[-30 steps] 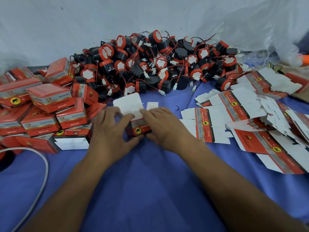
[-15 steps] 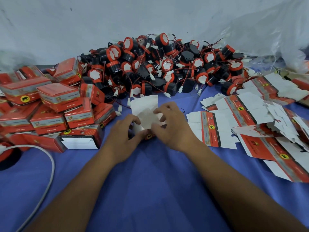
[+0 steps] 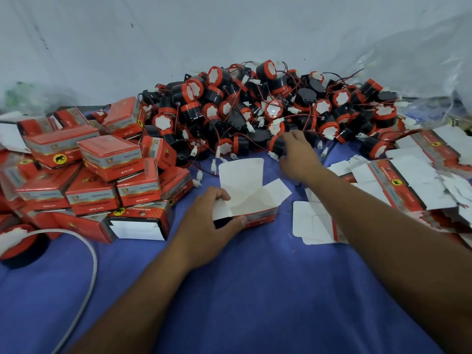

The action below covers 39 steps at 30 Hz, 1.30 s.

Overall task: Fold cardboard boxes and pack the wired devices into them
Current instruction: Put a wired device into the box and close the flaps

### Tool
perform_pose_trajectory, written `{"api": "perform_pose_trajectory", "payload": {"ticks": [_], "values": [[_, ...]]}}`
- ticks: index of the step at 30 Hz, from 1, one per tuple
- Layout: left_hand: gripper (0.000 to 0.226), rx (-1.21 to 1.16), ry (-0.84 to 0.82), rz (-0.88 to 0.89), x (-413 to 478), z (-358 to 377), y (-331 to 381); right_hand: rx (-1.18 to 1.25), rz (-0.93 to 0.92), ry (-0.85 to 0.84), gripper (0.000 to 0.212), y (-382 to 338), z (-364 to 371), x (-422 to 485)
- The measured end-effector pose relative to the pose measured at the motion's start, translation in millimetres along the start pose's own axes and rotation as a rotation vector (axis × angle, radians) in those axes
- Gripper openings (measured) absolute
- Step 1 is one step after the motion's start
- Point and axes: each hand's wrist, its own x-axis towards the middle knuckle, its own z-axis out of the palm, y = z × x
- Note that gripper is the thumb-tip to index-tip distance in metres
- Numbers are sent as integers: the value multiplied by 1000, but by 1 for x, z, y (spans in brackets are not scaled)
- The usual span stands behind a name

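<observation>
An open red cardboard box (image 3: 251,200) with white inside stands on the blue cloth in the middle, its lid flap up. My left hand (image 3: 212,223) grips its left end, thumb on the near side. My right hand (image 3: 297,157) reaches to the front edge of the pile of black and red wired devices (image 3: 268,111) and grips one black device (image 3: 277,145) there. Its wire and white plug hang beside my fingers.
Several closed red boxes (image 3: 102,169) are stacked at the left. Flat unfolded box blanks (image 3: 413,180) lie in a heap at the right, one blank (image 3: 314,223) near my right forearm. A grey cable (image 3: 86,272) curves at the lower left.
My right hand has left the box and moved up to the device pile, taking hold of one device. The box now stands open in my left hand.
</observation>
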Motion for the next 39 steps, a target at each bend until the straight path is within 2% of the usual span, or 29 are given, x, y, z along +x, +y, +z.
{"api": "perform_pose_trajectory", "payload": {"ticks": [2,3,5,8,10,12,16,19,23,25,27,29,31,34,39], "values": [[41,18,-4,7,0,0,1,-146,-55,-96,77,4,5,23],[42,24,-7,11,0,-1,1,-213,-72,-142,80,6,8,32],[44,26,-16,17,-1,-1,1,-292,-77,-176,71,7,13,42],[47,29,-32,33,-1,-1,0,-331,5,-98,51,5,14,37],[48,23,-32,37,-1,-1,0,-330,48,-42,49,4,9,24],[48,2,-37,32,-2,-1,0,-191,48,68,47,5,-3,8],[46,-32,-37,46,-3,0,2,352,13,400,51,5,-48,-33],[46,-58,-56,66,-4,-1,4,721,10,425,45,-2,-80,-72],[48,-61,-94,85,-6,-2,6,905,-98,497,33,-14,-99,-119],[48,-61,-107,93,-6,-1,6,959,-163,450,21,-20,-92,-135],[50,-55,-115,93,-6,-2,8,999,-228,324,13,-30,-76,-145],[54,-58,-112,91,-7,-2,9,985,-265,130,13,-40,-56,-154],[52,-47,-102,95,-8,-2,11,849,-307,-34,18,-41,-39,-158],[41,-52,-85,91,-8,-2,13,529,-452,-92,24,-37,-27,-158],[38,-22,-76,89,-7,-1,10,377,-523,-135,30,-39,-30,-153]]}}
